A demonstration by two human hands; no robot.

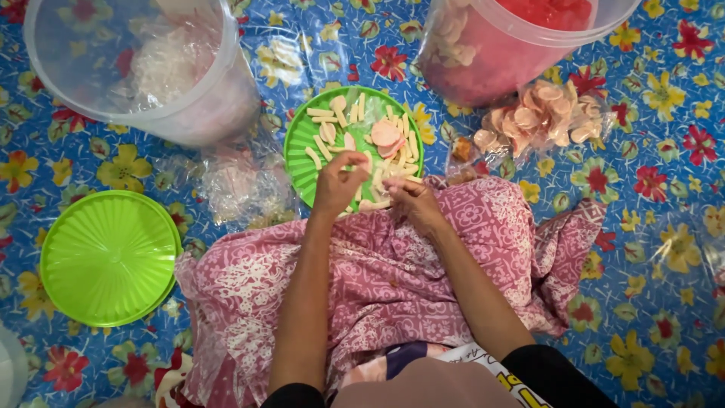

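In the head view, the person sits on a floor mat (664, 227) with a blue pattern of red and yellow flowers, and a pink patterned cloth (393, 279) covers the lap in the middle of the frame.

The left hand (338, 183) is at the lower edge of the green plate (298, 151), just above the centre of the frame. Its fingers are curled together and pinch a small pale piece, but the piece is mostly hidden, so I cannot tell its shape. The right hand (411, 200) is just beside it, to the right, with fingers bent narrow over the plate's lower rim; I cannot tell if it holds something.

On the green plate lie many pale cracker sticks (323, 113) and some pink round crackers (385, 134).

In the upper left stands a clear bucket (204, 106) with thin plastic bags inside. Below it, near the plate, lies a crumpled clear plastic bag (242, 189). At the left of the frame lies a round green lid (109, 257), flat on the mat, well apart from the hands.

In the upper right stands a second clear bucket (468, 68) filled with red and pink crackers. Just beside it, to the right, lies a clear bag of round pink crackers (540, 117).
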